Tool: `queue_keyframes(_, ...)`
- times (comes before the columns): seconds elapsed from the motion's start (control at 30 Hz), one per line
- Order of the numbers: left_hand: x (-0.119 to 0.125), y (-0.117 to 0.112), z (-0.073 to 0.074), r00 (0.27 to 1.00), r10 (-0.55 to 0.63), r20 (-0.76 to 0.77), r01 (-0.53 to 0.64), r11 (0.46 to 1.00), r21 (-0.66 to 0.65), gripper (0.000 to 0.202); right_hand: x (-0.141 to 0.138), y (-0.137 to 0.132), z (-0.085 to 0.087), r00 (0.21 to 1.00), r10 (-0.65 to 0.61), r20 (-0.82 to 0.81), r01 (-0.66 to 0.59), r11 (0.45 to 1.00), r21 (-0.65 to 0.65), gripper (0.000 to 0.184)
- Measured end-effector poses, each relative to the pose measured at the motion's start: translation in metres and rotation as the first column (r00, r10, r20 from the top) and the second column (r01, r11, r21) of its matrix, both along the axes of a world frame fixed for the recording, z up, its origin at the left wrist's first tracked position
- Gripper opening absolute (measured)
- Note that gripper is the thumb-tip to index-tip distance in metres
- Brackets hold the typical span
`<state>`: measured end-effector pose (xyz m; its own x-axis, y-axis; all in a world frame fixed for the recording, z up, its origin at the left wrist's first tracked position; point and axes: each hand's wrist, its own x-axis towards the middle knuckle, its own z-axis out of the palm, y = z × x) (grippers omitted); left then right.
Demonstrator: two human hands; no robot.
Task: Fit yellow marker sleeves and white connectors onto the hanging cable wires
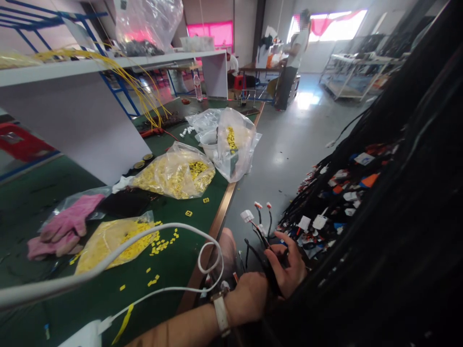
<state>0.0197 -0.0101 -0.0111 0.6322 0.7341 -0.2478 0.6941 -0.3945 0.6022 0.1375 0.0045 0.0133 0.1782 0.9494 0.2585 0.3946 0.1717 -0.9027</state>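
Observation:
A wire harness point(266, 238) with black-sleeved branches is in front of me, right of the table edge. White connectors point(247, 216) and small white-and-orange plugs point(258, 206) tip its upper branches. My right hand point(289, 267) is closed on its wires, thumb and forefinger near each other at the branching point. Just below and to the left, my left hand point(250, 296), with a pale-strapped watch point(221, 313) on the wrist, is curled against the black bundle; its fingers are mostly hidden. Further branches hang beside the left hand, partly covered.
A large hanging mass of black harnesses point(390, 221) with many connectors fills the right. On the green table point(195, 226) lie bags of yellow pieces point(173, 171), pink gloves point(68, 224) and a white cable point(162, 226). A person point(292, 58) stands in the background.

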Motion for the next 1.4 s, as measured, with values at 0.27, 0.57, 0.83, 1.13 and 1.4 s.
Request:
queue_keyframes(0.27, -0.013, 0.020, 0.018, 0.937, 0.283, 0.203, -0.240, 0.947, -0.214, 0.031, -0.001, -0.002, -0.001, 0.989, -0.104, -0.104, 0.098, 0.993, -0.066, 0.032)
queue_keyframes(0.57, -0.006, 0.025, 0.024, 0.496, 0.655, 0.571, -0.273, 0.741, -0.613, 0.018, 0.001, -0.003, -0.003, 0.990, -0.132, -0.044, 0.131, 0.991, -0.007, 0.023)
queue_keyframes(0.83, -0.015, 0.033, 0.024, 0.396, 0.679, 0.618, -0.257, 0.728, -0.635, 0.037, 0.002, -0.007, -0.004, 1.000, -0.013, 0.026, 0.012, 0.999, 0.051, 0.017)
queue_keyframes(1.13, -0.017, 0.035, 0.026, 0.314, 0.745, 0.589, -0.139, 0.649, -0.748, 0.041, 0.009, -0.004, -0.013, 0.995, 0.083, -0.050, -0.079, 0.994, 0.078, 0.025)
queue_keyframes(1.4, -0.017, 0.036, 0.031, 0.360, 0.702, 0.615, -0.151, 0.694, -0.703, 0.029, 0.014, 0.000, -0.018, 0.996, 0.088, -0.016, -0.085, 0.988, 0.125, 0.020)
